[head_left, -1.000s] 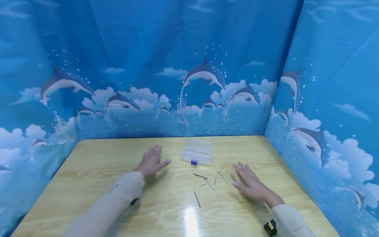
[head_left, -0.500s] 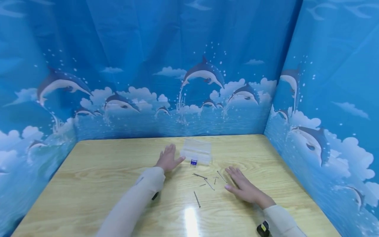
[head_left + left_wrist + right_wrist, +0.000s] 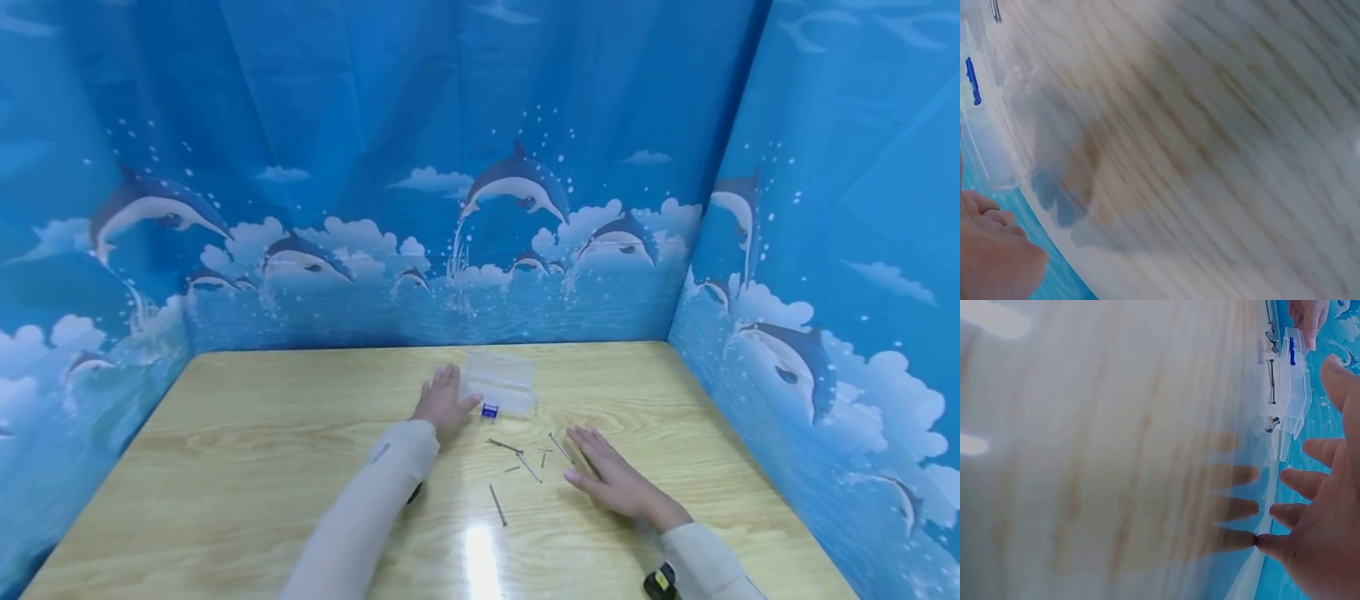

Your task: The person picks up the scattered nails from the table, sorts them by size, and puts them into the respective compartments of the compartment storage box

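Observation:
A clear plastic box [image 3: 501, 380] with a blue latch [image 3: 490, 411] lies near the back of the wooden table. At its left side is my left hand [image 3: 442, 407], fingers extended and thumb reaching toward the latch; whether it touches the box I cannot tell. In front of the box lie several thin metal nails, a long one [image 3: 498, 505] closest to me and another [image 3: 529, 468] farther back. My right hand [image 3: 617, 481] is spread just right of the nails and holds nothing. The right wrist view shows its fingers [image 3: 1300, 482] stretched out, with a nail [image 3: 1272, 381] and the box beyond.
A blue curtain [image 3: 360, 300] printed with dolphins stands along the table's back edge, and another [image 3: 810, 367] runs down the right side. Glare [image 3: 482, 558] shines on the table [image 3: 247, 467] at the front middle. A black device [image 3: 660, 581] is on my right wrist.
My left hand has moved right, up to the left side of the box. My right hand has shifted a little left, nearer the nails. The box and nails stay in place.

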Demonstrator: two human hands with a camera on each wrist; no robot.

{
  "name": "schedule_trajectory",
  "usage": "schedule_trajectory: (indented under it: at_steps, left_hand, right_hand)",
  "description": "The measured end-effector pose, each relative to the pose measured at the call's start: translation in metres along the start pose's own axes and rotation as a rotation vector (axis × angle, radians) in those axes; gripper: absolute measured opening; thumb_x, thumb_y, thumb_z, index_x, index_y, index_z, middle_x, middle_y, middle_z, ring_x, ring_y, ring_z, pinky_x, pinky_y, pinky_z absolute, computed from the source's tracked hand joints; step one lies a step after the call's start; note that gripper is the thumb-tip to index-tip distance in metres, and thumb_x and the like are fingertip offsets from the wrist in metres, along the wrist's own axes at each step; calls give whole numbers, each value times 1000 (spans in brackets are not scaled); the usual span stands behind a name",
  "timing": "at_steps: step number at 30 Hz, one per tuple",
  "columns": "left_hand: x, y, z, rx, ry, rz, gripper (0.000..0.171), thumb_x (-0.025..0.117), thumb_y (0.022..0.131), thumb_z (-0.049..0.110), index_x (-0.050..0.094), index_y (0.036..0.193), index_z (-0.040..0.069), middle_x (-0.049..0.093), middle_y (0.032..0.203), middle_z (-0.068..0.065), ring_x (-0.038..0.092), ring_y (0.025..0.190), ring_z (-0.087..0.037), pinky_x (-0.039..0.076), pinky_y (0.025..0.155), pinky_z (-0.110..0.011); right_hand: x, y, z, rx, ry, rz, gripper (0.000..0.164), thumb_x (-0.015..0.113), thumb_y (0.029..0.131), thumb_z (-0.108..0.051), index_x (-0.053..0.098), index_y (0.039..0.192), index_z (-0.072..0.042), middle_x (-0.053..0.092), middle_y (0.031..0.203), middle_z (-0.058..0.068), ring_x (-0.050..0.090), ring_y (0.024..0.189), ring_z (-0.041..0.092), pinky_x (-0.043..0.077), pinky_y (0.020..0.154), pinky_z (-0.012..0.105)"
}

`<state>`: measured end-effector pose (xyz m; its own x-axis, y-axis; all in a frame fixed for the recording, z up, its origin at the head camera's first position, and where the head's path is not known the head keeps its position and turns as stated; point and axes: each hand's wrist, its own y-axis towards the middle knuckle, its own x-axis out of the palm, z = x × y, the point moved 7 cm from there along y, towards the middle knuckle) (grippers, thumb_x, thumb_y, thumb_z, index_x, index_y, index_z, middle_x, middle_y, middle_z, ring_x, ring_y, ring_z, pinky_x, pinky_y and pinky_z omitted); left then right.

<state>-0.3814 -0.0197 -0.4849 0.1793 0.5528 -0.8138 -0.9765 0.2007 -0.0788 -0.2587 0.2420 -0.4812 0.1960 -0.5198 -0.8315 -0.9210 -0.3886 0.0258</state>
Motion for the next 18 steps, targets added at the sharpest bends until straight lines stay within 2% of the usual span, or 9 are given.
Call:
schedule_trajectory:
  at_steps: [6,18]
  left_hand:
    - [1,1,4,-20,-23,-19,80,45,97,53,12,153,6,10,160,-10,3,148,-27,-2,120,-46]
    - [8,4,8,-16,-4,6,74,42,100,47,14,152,2,13,159,-14,5,148,-29,0,120,-46]
  right_hand:
    - [3,2,0,-20,8,-7,71,50,98,-41,24,151,-1,22,155,24,14,142,47,13,113,65]
    - [3,0,4,3,12,-2,73,50,97,-46,25,151,-4,23,155,22,18,142,45,15,112,65]
